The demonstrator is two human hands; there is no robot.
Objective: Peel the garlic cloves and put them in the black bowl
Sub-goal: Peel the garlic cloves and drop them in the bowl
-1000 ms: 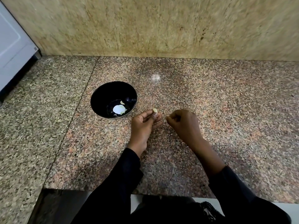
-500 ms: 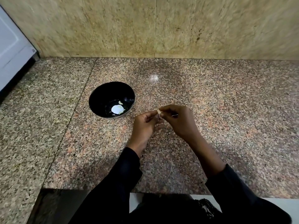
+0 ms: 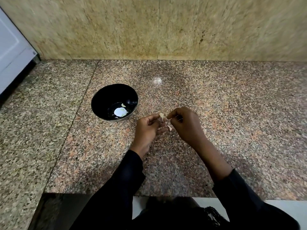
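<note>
At the far left edge a white appliance (image 3: 11, 52) stands against the stone wall (image 3: 157, 27), and the speckled granite desk (image 3: 232, 105) runs rightward from it. Left of centre on that desk sits the black bowl (image 3: 114, 102), upright, with 1 small pale peeled clove (image 3: 123, 105) lying inside near a bright reflection on its floor. Just right of the bowl and a little nearer the person, the left hand (image 3: 148, 128) is curled, its thumb and fingertips pinching a garlic clove (image 3: 162, 115) held up clear of the desk. Touching that clove from the right, the right hand (image 3: 184, 124) is also curled, thumb and forefinger nipping at what seems to be a strip of skin; whether the skin has come free is too small to tell. A pale scrap (image 3: 169, 127), probably loose peel, shows just below the 2 hands. Both sleeves are dark. The relation that matters for the drop: the bowl lies to the left and slightly farther away from the clove, close by, and the left hand, which carries the clove, is the nearer of the 2. Peeling looks unfinished, so the clove likely needs more stripping before a short leftward carry over the rim.
</note>
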